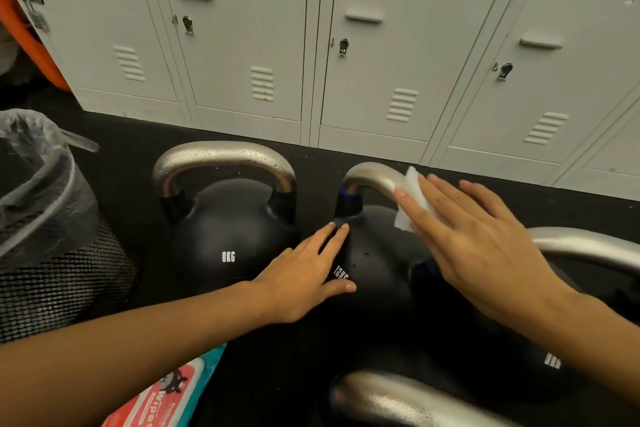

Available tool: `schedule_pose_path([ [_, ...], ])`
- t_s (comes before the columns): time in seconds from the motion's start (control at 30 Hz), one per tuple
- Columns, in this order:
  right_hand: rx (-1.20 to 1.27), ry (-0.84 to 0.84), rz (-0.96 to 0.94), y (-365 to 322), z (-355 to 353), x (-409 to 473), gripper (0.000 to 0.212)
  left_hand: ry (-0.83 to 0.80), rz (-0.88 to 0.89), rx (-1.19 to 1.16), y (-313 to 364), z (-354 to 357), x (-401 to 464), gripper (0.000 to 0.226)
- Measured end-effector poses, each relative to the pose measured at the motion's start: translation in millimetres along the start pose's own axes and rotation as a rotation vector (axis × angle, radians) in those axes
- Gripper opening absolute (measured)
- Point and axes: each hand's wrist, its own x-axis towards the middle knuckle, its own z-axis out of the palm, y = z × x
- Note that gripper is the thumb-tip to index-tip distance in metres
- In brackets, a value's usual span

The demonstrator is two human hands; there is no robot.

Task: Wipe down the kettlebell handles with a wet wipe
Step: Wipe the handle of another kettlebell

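**Reader:** Kettlebell handles, which one is being cleaned?

**Describer:** The 12 kg kettlebell [374,263], a black ball sitting on the dark floor, is getting the attention. Its steel handle [370,178] is arching over the top. The right hand [474,239] is lying flat over the handle's right side, fingers straight and spread, pressing a white wet wipe [414,199] onto the metal rather than gripping it.

**Reader:** And the other hand?

**Describer:** The left hand [308,274] is resting open on the left side of that same ball, fingers extended, apparently steadying it. It is holding nothing.

**Reader:** What else is sitting around that kettlebell?

**Describer:** Just to its left, an 8 kg kettlebell [225,236] is standing with a handle that is looking beaded with moisture. More steel handles are showing to its right and in front of it. A lined mesh bin [52,253] is standing further left, a pack of wipes [166,399] is lying in front-left, and grey lockers [381,45] are lining the wall behind.

**Reader:** What could go wrong?

**Describer:** In my judgement, a flat palm is only reaching the top of the bar, so the underside may be getting missed. Because the wipe is only pressed, not held, it could slide off the curve. Damp steel could also be turning slippery for the next lift.
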Motion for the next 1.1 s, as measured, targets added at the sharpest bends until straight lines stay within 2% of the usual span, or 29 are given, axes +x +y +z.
schedule_pose_path([
  [0.17,0.044,-0.080,-0.060,-10.4,7.2,53.2,0.066,0.001,-0.001,-0.001,-0.6,0.9,1.2,0.085],
  [0.23,0.080,-0.144,-0.027,-15.3,3.1,70.7,0.052,0.003,-0.002,0.009,-0.4,1.0,1.5,0.085],
  [0.33,0.435,-0.258,0.156,-11.1,-9.0,85.2,0.030,0.002,-0.004,0.015,-0.9,1.0,1.0,0.085],
  [0.4,0.606,-0.297,0.235,-5.1,-13.9,82.9,0.028,0.000,-0.002,0.019,-0.9,0.8,0.4,0.085],
  [0.47,0.653,-0.303,0.302,-0.1,-15.1,68.8,0.030,0.001,0.002,0.024,-0.6,0.4,0.0,0.084],
  [0.6,0.575,-0.276,0.350,-3.4,-23.4,29.5,0.034,0.009,0.012,0.031,-2.0,1.4,0.0,0.084],
  [0.7,0.308,-0.226,0.293,-11.0,-22.1,17.0,0.052,0.016,0.016,0.035,-3.7,3.1,1.0,0.084],
  [0.77,0.200,-0.249,0.247,-13.3,-17.4,21.4,0.056,0.016,0.016,0.040,-3.5,3.5,1.5,0.084],
  [0.87,0.065,-0.149,0.205,-13.5,-1.4,43.3,0.052,0.012,0.013,0.041,-2.9,3.1,1.4,0.084],
  [0.93,0.065,-0.162,0.193,-17.4,2.2,62.7,0.039,0.008,0.011,0.039,-2.5,2.4,1.1,0.084],
  [0.97,0.175,-0.163,0.196,-16.9,1.6,71.8,0.031,0.006,0.010,0.037,-2.4,2.1,1.0,0.084],
  [1.0,0.382,-0.173,0.251,-13.3,-1.1,79.8,0.031,0.004,0.010,0.037,-2.3,1.9,0.8,0.084],
  [1.07,0.809,-0.339,0.460,-5.2,-8.2,87.7,0.049,0.001,0.010,0.037,-2.3,1.6,0.4,0.084],
  [1.1,0.937,-0.394,0.534,-0.3,-8.6,85.9,0.055,0.000,0.011,0.037,-2.3,1.7,0.4,0.084],
])
